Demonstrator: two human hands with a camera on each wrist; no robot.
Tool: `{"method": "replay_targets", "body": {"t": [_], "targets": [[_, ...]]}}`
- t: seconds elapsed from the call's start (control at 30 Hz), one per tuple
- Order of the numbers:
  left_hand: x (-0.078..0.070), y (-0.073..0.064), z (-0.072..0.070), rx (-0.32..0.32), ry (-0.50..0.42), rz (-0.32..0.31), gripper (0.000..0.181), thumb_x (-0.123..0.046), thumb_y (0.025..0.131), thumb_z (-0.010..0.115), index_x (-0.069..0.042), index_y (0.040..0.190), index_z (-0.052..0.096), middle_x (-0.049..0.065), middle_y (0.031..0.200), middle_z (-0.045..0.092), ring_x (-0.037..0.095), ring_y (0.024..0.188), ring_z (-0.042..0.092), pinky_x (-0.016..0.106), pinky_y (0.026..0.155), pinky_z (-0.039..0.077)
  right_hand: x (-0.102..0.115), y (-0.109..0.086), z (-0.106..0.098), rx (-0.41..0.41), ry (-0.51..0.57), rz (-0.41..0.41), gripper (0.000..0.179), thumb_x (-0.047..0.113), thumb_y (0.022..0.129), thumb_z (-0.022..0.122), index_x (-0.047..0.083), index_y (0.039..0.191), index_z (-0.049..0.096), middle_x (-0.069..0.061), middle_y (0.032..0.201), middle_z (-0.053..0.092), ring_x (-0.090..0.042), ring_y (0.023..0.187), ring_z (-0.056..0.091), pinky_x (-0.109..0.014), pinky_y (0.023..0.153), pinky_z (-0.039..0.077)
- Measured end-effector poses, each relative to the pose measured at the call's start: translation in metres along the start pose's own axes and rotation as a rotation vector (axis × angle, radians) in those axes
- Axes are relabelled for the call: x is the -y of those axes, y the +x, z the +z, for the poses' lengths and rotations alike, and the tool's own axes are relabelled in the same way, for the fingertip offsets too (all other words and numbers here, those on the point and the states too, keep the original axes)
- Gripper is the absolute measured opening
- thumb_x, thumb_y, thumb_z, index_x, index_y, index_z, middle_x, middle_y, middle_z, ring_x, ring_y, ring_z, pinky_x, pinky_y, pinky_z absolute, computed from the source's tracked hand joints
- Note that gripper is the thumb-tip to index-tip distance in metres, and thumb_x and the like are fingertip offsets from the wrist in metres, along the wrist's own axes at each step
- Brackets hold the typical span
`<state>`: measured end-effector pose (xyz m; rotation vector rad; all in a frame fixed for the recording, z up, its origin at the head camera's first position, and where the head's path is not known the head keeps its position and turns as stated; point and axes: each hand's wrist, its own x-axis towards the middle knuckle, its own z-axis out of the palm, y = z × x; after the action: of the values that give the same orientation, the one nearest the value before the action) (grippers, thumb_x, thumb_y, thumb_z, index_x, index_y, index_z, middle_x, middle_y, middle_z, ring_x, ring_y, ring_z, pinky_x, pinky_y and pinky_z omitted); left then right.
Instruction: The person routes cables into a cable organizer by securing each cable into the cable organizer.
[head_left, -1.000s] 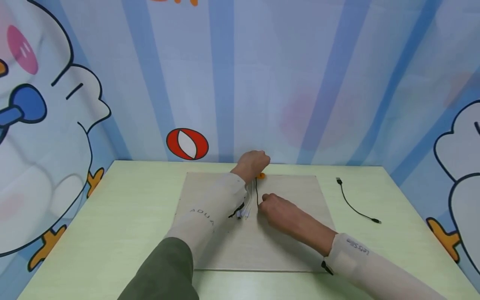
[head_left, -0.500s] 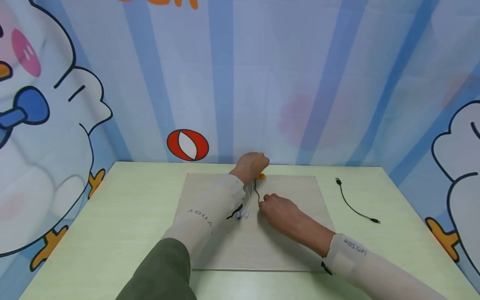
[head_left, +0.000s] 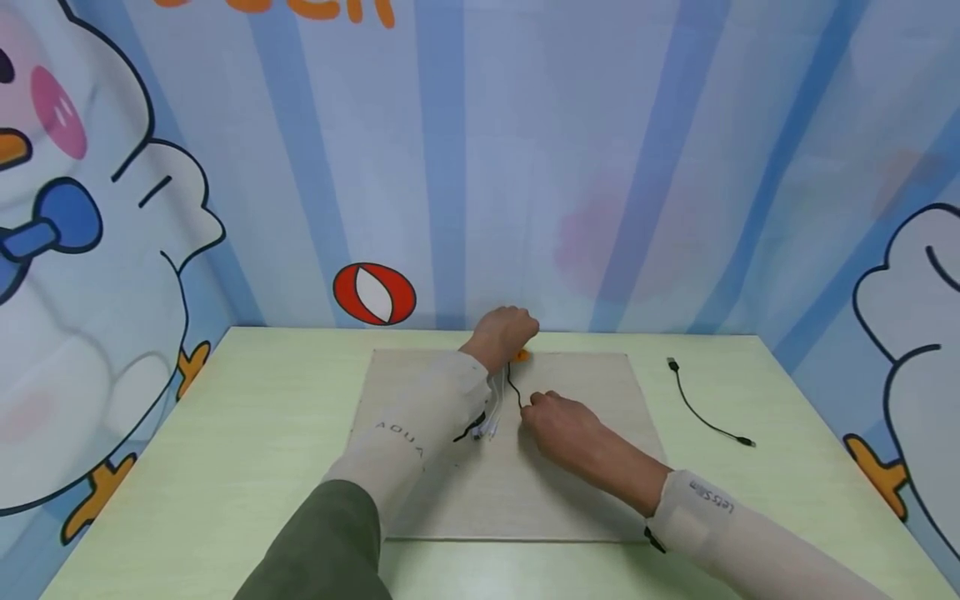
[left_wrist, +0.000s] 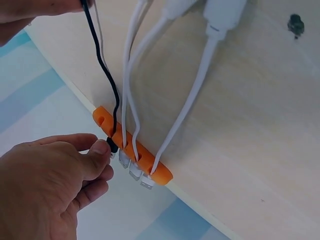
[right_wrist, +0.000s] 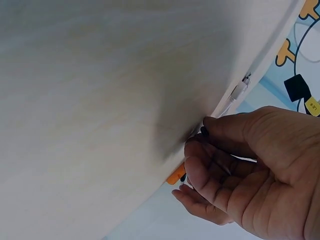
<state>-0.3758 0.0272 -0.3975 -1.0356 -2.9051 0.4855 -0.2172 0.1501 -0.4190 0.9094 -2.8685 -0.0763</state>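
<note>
An orange cable holder (left_wrist: 162, 175) sits along the far edge of a pale board (head_left: 585, 500). Several white cables (left_wrist: 192, 90) run through its slots, their plugs poking out past the edge. A thin black cable (left_wrist: 105, 70) passes through a slot beside them. At the holder, my left hand (left_wrist: 55, 175) pinches the black cable's plug (left_wrist: 111, 145) between thumb and index finger. Nearer on the board, my right hand (head_left: 566, 421) pinches the other end of this cable; a black tip (right_wrist: 204, 131) shows between its fingertips in the right wrist view. The cable curves slackly between both hands.
A short black USB cable (head_left: 697, 404) lies on the table (head_left: 187, 467) to the right of the board. White connectors (head_left: 483, 432) rest on the board below my left wrist. A printed cloth backdrop (head_left: 517, 167) hangs right behind the table.
The black cable between my hands has gone from nearly straight to a slack curve. Both hands keep their grips and barely shift; the head view tilts up slightly.
</note>
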Motion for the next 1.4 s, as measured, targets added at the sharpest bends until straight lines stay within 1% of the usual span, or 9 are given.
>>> {"method": "replay_targets", "body": {"t": [0.27,0.47,0.63,0.83,1.0,1.1,1.23,1.33,1.4], "targets": [[-0.003,0.004,0.001,-0.012,-0.016,0.024,0.018,-0.011,0.114,0.068,-0.016,0.121,0.083,0.003,0.111,0.084,0.015,0.096,0.079,0.028,0.080,0.055,0.002,-0.002,0.002,-0.006,-0.023,-0.002,0.010,-0.009,0.099,0.072,-0.002,0.095,0.076,-0.016,0.091,0.070,-0.032,0.084,0.069,-0.043,0.075,0.063],[-0.007,0.007,0.001,-0.021,-0.043,0.028,0.018,-0.010,0.113,0.069,-0.015,0.122,0.083,0.004,0.112,0.084,0.017,0.099,0.080,0.030,0.086,0.061,0.001,-0.006,0.002,-0.032,-0.011,-0.007,0.008,-0.009,0.096,0.073,-0.002,0.092,0.075,-0.015,0.089,0.069,-0.033,0.082,0.067,-0.044,0.073,0.063],[-0.011,0.007,0.000,-0.028,-0.056,0.051,0.018,-0.007,0.113,0.066,-0.015,0.118,0.082,0.006,0.106,0.082,0.018,0.094,0.078,0.030,0.077,0.050,0.000,-0.011,-0.001,-0.036,-0.018,-0.001,0.008,-0.008,0.095,0.073,-0.002,0.093,0.076,-0.015,0.088,0.068,-0.033,0.082,0.067,-0.044,0.073,0.062],[-0.019,0.007,-0.002,-0.057,-0.070,0.066,0.020,-0.009,0.116,0.062,-0.015,0.113,0.080,0.006,0.098,0.077,0.015,0.077,0.062,0.030,0.074,0.042,-0.007,-0.016,0.001,-0.017,0.031,0.025,0.005,-0.004,0.098,0.076,-0.002,0.094,0.077,-0.016,0.088,0.068,-0.034,0.083,0.066,-0.045,0.073,0.062],[-0.026,0.006,-0.002,-0.088,-0.061,0.068,0.025,-0.009,0.117,0.057,-0.015,0.105,0.078,0.005,0.093,0.074,0.014,0.072,0.049,0.030,0.075,0.043,-0.025,-0.018,0.024,-0.052,0.068,0.026,0.009,-0.009,0.096,0.072,-0.002,0.094,0.077,-0.016,0.088,0.066,-0.034,0.080,0.064,-0.050,0.071,0.061],[-0.030,0.006,-0.002,-0.111,-0.038,0.076,0.027,-0.010,0.118,0.055,-0.016,0.107,0.079,0.004,0.098,0.079,0.015,0.077,0.060,0.031,0.080,0.051,-0.032,-0.021,0.036,-0.076,0.063,0.034,0.011,-0.010,0.096,0.070,-0.002,0.094,0.077,-0.016,0.088,0.066,-0.033,0.079,0.062,-0.050,0.069,0.060],[-0.036,0.007,-0.003,-0.117,-0.029,0.087,0.027,-0.012,0.118,0.054,-0.016,0.114,0.081,0.003,0.108,0.083,0.020,0.097,0.076,0.034,0.094,0.059,-0.042,-0.027,0.050,-0.112,-0.006,0.042,0.011,-0.008,0.097,0.070,0.001,0.095,0.076,-0.013,0.088,0.065,-0.029,0.079,0.061,-0.047,0.065,0.058],[-0.040,0.008,-0.006,-0.108,-0.032,0.088,0.026,-0.014,0.118,0.055,-0.016,0.118,0.080,0.002,0.115,0.083,0.021,0.109,0.077,0.036,0.103,0.059,-0.041,-0.034,0.041,-0.084,-0.007,0.070,0.011,-0.007,0.099,0.070,0.001,0.095,0.076,-0.013,0.088,0.065,-0.030,0.080,0.063,-0.047,0.066,0.058],[-0.042,0.009,-0.008,-0.103,-0.027,0.088,0.024,-0.016,0.118,0.056,-0.017,0.121,0.080,0.001,0.119,0.083,0.021,0.113,0.077,0.036,0.106,0.058,-0.031,-0.039,0.017,-0.023,0.038,0.108,0.010,-0.008,0.102,0.069,-0.003,0.097,0.076,-0.016,0.090,0.066,-0.032,0.082,0.064,-0.048,0.070,0.060]]}}
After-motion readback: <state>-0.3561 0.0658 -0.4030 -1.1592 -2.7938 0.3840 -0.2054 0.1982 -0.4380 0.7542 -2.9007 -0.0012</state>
